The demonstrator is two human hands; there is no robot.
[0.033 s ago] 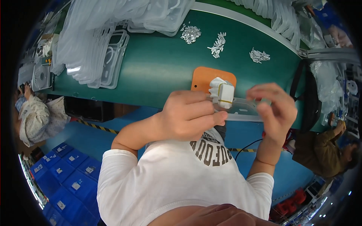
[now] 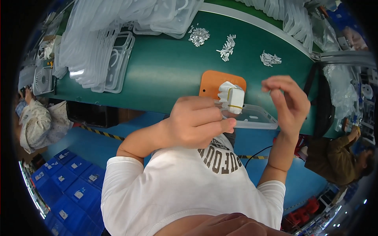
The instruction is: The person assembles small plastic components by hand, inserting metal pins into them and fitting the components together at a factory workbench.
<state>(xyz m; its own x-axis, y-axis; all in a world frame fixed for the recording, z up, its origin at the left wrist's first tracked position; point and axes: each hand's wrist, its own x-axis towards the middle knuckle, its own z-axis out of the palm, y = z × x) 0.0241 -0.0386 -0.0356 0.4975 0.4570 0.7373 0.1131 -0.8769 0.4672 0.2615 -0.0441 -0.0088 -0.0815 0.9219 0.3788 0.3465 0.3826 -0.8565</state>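
My left hand [image 2: 201, 122] is closed at the left end of a clear plastic cover [image 2: 258, 125], a shallow piece with rounded corners and slots, held at the table's near edge. Just beyond these fingers is a small white block [image 2: 236, 98] with a yellow band around it and ruffled white edges at its left; whether it touches the hand is unclear. Behind it, an orange board [image 2: 212, 78] lies flat on the green table. My right hand [image 2: 289, 104] is raised beyond the cover's right end, its fingers curled toward the thumb. Anything between those fingertips is too small to make out.
Three piles of small silvery pieces [image 2: 199, 36] lie across the far part of the table [image 2: 165, 67]. Stacks of clear plastic covers [image 2: 92, 51] fill the left and back. A black strap [image 2: 325, 102] hangs at the right. Other people sit at both sides; blue crates [image 2: 78, 192] stand lower left.
My right hand has moved slightly up and away from the cover, its fingers drawing in toward the thumb. The cover's right end now shows. My left hand has hardly moved.
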